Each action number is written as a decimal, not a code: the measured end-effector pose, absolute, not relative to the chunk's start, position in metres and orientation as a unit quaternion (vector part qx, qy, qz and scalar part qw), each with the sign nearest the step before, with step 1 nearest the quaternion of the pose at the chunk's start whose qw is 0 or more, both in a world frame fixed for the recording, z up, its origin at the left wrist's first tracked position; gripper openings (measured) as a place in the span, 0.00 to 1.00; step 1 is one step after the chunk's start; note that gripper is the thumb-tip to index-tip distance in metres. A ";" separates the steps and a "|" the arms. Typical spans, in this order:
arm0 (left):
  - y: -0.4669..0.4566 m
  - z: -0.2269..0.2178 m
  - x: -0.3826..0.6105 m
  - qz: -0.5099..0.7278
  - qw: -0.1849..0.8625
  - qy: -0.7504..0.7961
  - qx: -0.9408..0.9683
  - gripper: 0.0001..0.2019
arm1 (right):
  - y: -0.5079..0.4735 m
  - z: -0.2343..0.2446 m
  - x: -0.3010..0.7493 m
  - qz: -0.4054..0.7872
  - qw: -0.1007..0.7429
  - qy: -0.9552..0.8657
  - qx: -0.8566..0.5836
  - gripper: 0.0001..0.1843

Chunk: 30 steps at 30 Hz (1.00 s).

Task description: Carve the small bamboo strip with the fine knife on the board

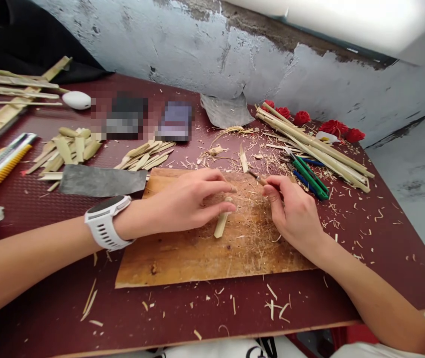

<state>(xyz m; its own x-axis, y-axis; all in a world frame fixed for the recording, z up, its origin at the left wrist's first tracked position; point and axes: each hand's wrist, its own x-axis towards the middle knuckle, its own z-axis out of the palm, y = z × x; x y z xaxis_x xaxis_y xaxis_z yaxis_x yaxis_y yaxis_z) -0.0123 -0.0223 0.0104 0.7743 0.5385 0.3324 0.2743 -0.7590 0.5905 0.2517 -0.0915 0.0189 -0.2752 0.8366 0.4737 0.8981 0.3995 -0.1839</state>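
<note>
Strip [222, 223] lay on the board [197, 258], near its ctr. Its top end was pinched in the left grip [182, 201], fingertips clenched on it. Right grip [294, 214] sat over the board's right edge, closed on a small knife [256, 176], tip aimed at the board's far edge, just apart from the left fingertips. Shavings covered the board's right half. Cleaver [100, 180] lay flat at the board's far-left corner, touching it. Cut pieces [66, 149] were piled beyond that, on the bench [29, 199]. Sticks [309, 144] & green cutter [309, 178] lay off the board's far-right corner. Watch [104, 221] on the left wrist, left of the board.
</note>
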 end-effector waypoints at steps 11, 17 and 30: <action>-0.018 0.006 -0.016 0.210 0.148 0.190 0.948 0.30 | -0.109 0.030 0.242 -0.051 0.156 -0.859 -0.486 0.14; -0.018 0.003 -0.015 0.224 0.153 0.186 0.944 0.29 | -0.111 0.026 0.240 -0.102 0.092 -0.873 -0.468 0.19; -0.016 0.003 -0.016 0.228 0.171 0.175 0.942 0.27 | -0.111 0.023 0.246 -0.145 0.050 -0.887 -0.436 0.22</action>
<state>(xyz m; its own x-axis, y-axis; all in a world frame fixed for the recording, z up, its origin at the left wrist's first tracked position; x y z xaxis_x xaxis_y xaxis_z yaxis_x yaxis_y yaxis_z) -0.0161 -0.0162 0.0028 0.8347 0.4080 0.3698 0.2519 -0.8801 0.4025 0.2461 -0.1107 0.0229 -0.6150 0.7589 0.2143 0.7876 0.5779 0.2139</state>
